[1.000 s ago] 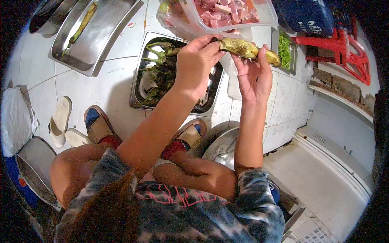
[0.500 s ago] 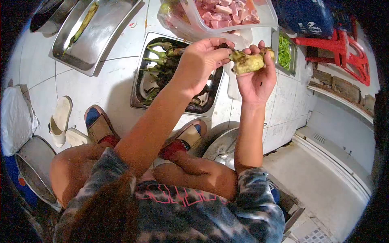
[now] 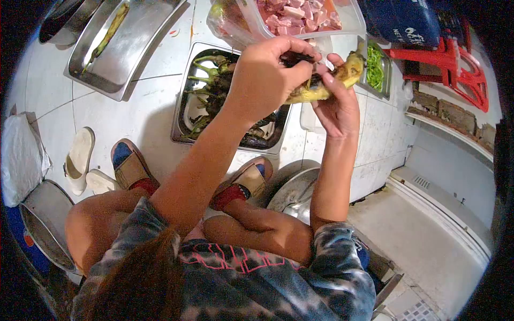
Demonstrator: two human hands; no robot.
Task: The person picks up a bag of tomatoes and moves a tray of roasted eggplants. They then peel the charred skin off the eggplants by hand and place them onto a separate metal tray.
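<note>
Both my hands hold one roasted, yellow-green eggplant [image 3: 348, 69] up over the floor. My right hand [image 3: 336, 109] cradles it from below, fingers wrapped around its middle. My left hand [image 3: 265, 80] grips its near end, thumb and fingers pinched on a dark strip of charred skin [image 3: 297, 58]. Below my hands lies a steel tray [image 3: 182, 120] with several charred eggplants, their green stems pointing left.
A second steel tray [image 3: 88, 72] at upper left holds one peeled eggplant [image 3: 110, 32]. A clear tub of pink meat pieces [image 3: 300, 13], a small tray of green vegetables [image 3: 375, 67], a red stool [image 3: 460, 69], white sandals [image 3: 80, 158] and a metal bowl [image 3: 292, 190] surround my feet.
The eggplant turned in my right hand, from lying level to end-on and now tilted up to the right. My left hand shifted right over it and closed on the skin.
</note>
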